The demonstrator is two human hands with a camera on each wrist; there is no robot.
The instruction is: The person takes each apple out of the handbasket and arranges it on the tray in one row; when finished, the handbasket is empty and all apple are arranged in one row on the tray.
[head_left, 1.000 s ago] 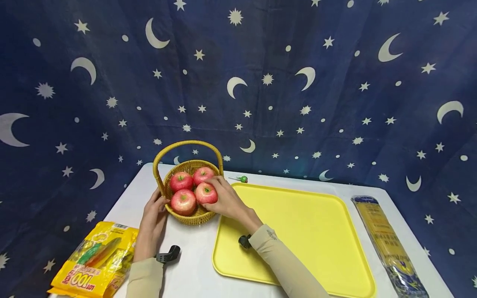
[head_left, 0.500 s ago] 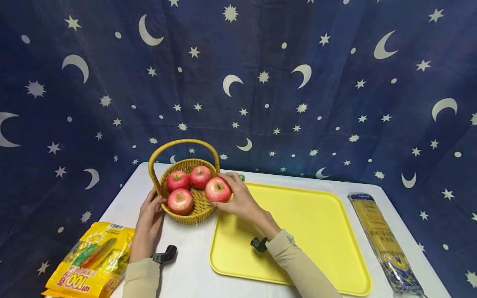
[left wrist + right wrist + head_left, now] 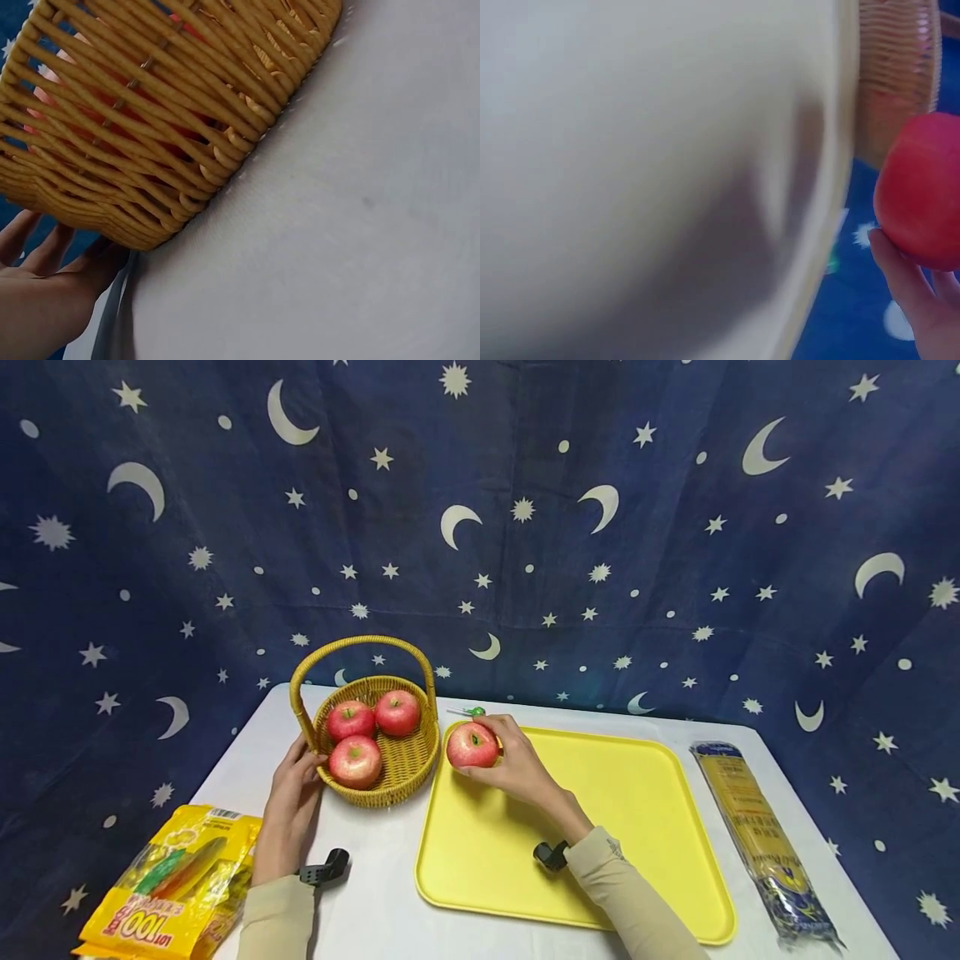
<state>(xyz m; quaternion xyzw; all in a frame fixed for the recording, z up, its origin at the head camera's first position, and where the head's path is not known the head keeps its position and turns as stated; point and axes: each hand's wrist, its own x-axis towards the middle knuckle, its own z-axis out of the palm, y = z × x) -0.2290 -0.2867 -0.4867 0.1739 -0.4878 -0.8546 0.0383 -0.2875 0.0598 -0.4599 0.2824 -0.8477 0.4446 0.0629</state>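
Note:
A red apple [image 3: 472, 745] is in my right hand [image 3: 521, 768], pinched between thumb and fingers over the left part of the yellow tray [image 3: 577, 827]. In the right wrist view the apple [image 3: 922, 191] fills the right edge, with fingertips against it. My left hand [image 3: 292, 806] holds the left side of a wicker basket [image 3: 401, 789] near the handle's base. Its fingers [image 3: 49, 251] reach against the outer wall of the basket [image 3: 135, 127] in the left wrist view. Inside the basket are three more apples [image 3: 356, 762].
A yellow candy bag [image 3: 165, 881] lies at the front left. A long pack of pasta [image 3: 761, 835] lies right of the tray. Behind the tray is a green-wrapped lollipop [image 3: 477, 712]. A dark curtain with moons and stars [image 3: 540, 568] hangs behind the white table [image 3: 367, 877].
My right hand has lifted one apple out of the basket and carried it right, over the tray. My left hand has stayed at the basket. The head view has shifted slightly.

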